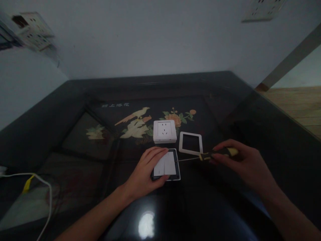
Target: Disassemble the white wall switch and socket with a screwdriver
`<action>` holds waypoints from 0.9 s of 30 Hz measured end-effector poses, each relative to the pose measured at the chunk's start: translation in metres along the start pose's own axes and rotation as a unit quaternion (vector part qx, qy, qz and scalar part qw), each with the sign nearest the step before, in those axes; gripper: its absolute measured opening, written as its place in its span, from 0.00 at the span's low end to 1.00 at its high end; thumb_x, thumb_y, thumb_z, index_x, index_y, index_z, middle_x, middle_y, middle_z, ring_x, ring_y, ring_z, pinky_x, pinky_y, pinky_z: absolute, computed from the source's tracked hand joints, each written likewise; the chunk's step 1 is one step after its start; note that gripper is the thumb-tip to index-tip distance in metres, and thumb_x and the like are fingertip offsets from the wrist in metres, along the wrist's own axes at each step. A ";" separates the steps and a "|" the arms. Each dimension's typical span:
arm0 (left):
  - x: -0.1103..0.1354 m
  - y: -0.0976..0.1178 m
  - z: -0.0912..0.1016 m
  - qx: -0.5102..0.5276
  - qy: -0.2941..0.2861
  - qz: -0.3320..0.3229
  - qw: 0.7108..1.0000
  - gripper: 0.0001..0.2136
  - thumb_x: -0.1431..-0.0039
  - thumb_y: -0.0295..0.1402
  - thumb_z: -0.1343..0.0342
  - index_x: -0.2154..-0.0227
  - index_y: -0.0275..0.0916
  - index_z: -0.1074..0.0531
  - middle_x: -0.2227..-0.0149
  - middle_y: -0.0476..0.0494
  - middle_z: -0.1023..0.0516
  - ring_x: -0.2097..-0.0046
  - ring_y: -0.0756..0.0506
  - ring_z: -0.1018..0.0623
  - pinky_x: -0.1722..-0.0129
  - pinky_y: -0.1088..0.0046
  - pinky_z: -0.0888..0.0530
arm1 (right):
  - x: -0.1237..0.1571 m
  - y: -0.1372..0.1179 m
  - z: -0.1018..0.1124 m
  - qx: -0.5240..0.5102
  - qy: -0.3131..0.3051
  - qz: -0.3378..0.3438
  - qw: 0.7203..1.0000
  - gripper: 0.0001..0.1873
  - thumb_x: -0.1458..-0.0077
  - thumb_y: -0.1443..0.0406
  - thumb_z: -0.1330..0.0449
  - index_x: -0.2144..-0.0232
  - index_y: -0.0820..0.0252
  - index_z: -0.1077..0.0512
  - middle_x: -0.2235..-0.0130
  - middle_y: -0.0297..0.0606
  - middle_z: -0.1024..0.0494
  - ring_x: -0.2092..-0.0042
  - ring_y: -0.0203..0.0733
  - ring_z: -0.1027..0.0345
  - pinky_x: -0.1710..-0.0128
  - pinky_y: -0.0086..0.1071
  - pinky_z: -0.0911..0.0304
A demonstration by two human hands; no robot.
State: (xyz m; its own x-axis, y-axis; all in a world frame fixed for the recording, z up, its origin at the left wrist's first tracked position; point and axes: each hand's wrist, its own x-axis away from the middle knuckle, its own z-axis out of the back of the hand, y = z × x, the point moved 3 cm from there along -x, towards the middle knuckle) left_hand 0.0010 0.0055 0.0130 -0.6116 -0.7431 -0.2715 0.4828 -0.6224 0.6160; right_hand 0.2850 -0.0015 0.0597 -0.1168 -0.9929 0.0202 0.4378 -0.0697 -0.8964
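Note:
My left hand (147,169) grips a white wall switch (165,164) by its top and bottom edges. The switch has a dark inner border, and its left side is partly under my fingers. In my right hand (240,162) is a screwdriver (219,154) with a yellow and black handle, its shaft pointing left. The screwdriver's tip meets the right border of the switch; the exact contact is too small to make out. Just above the switch sits a white wall socket (165,131) on a white box. A loose white frame (191,143) lies to its right.
The dark glossy tabletop (213,201) has bird and flower decoration under it. A white cable (50,197) with a yellow tag (27,183) runs along the left. Behind stands a pale wall (150,40) with sockets (263,9) at the upper right and others at the upper left.

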 end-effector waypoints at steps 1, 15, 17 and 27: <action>0.000 0.000 0.000 0.001 0.000 -0.001 1.000 0.33 0.42 0.31 0.42 0.36 0.47 0.49 0.40 0.39 0.35 0.39 0.36 0.38 0.40 0.49 0.36 | -0.003 0.003 -0.001 -0.015 -0.021 -0.015 1.000 0.19 0.59 0.50 0.30 0.71 0.57 0.25 0.75 0.37 0.19 0.75 0.43 0.23 0.76 0.31 0.29; 0.000 0.000 0.001 -0.001 0.007 -0.003 1.000 0.30 0.43 0.31 0.42 0.38 0.46 0.44 0.41 0.40 0.32 0.40 0.35 0.36 0.42 0.49 0.35 | -0.012 0.030 -0.016 -0.027 -0.171 -0.098 0.980 0.23 0.50 0.45 0.38 0.77 0.60 0.27 0.82 0.34 0.25 0.83 0.36 0.31 0.83 0.28 0.36; 0.000 0.000 0.000 -0.002 0.008 -0.005 1.000 0.31 0.43 0.31 0.41 0.38 0.46 0.44 0.41 0.40 0.31 0.40 0.35 0.36 0.42 0.49 0.35 | -0.012 0.034 -0.018 -0.015 -0.193 -0.097 0.976 0.25 0.48 0.44 0.41 0.78 0.60 0.28 0.82 0.34 0.26 0.83 0.35 0.33 0.84 0.28 0.38; 0.001 0.000 0.001 -0.001 0.010 -0.001 1.000 0.29 0.42 0.32 0.42 0.39 0.46 0.43 0.42 0.40 0.30 0.40 0.36 0.36 0.42 0.49 0.35 | 0.002 0.010 -0.001 0.148 -0.094 0.211 0.962 0.07 0.45 0.60 0.37 0.63 0.51 0.22 0.65 0.37 0.20 0.65 0.42 0.24 0.67 0.34 0.28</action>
State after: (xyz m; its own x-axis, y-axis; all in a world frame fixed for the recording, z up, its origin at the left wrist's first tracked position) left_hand 0.0000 0.0047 0.0136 -0.6007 -0.7461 -0.2873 0.4820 -0.6247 0.6143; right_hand 0.2888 -0.0042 0.0501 0.2778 -0.9364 -0.2143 0.6485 0.3474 -0.6774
